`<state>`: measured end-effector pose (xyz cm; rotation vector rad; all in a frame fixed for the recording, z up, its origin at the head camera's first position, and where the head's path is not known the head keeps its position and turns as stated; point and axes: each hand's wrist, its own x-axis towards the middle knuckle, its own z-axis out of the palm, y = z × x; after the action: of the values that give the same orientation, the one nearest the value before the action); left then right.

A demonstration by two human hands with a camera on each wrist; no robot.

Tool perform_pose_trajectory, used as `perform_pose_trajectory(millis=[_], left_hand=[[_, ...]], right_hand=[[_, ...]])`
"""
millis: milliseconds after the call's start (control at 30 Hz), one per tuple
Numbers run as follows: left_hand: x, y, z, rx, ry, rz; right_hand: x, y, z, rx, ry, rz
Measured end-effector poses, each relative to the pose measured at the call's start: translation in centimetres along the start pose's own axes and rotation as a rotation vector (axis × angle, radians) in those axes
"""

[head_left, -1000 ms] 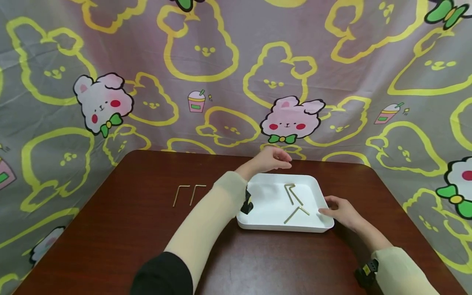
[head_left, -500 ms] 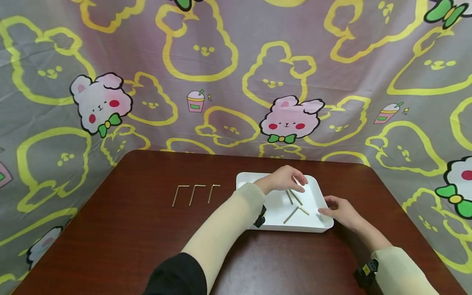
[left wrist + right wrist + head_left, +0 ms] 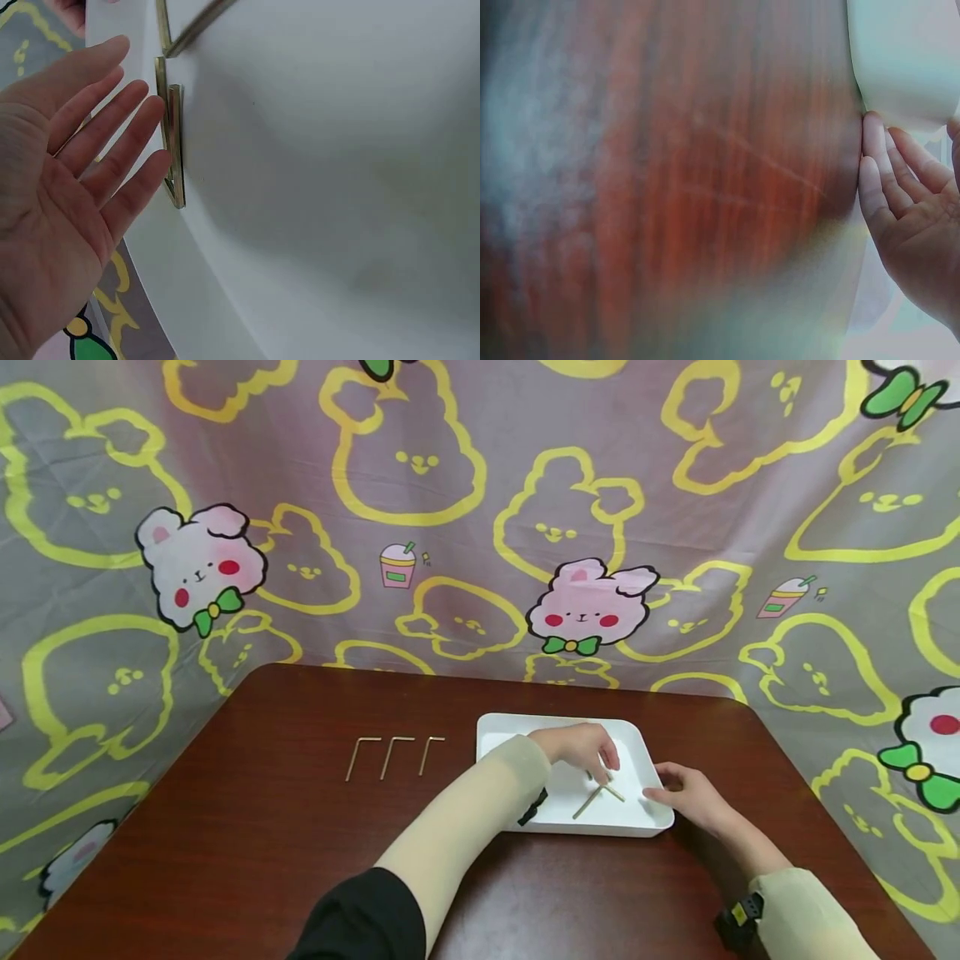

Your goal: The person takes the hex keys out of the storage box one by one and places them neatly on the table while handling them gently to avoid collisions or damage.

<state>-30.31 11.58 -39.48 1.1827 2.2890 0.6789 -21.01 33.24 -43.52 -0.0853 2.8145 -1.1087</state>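
Note:
My left hand is over the white tray, fingers slightly spread and holding nothing. In the left wrist view its fingertips come right beside two brass-coloured L-shaped hex keys; whether they touch cannot be told. Another hex key lies nearer the tray's front, and the hand mostly covers the other two in the head view. At the tray's right side, my right hand holds the edge, thumb over the rim and fingers against the outer wall.
Left of the tray, three more hex keys lie in a row on the brown table: a left one, a middle one and a right one. A patterned cloth hangs behind the table.
My left hand has moved from above the tray's back edge forward and down into the tray, over the hex keys. My right hand stays at the tray's edge.

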Motion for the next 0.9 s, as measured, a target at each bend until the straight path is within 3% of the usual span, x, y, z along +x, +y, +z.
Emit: perform_pose_trajectory(millis=[167, 367, 667, 900], left_hand=[[0.03, 0.26, 0.33, 0.02, -0.056, -0.029], [0.35, 0.5, 0.52, 0.036, -0.063, -0.031], [0.5, 0.39, 0.55, 0.227, -0.072, -0.013], [0.42, 0.33, 0.57, 0.259, -0.082, -0.03]], right_hand=[[0.0, -0.1, 0.26, 0.013, -0.006, -0.003], [0.03, -0.17, 0.34, 0.018, -0.007, -0.008], [0.04, -0.23, 0.11, 0.013, -0.005, 0.008], [0.01, -0.18, -0.01, 0.007, 0.002, 0.02]])
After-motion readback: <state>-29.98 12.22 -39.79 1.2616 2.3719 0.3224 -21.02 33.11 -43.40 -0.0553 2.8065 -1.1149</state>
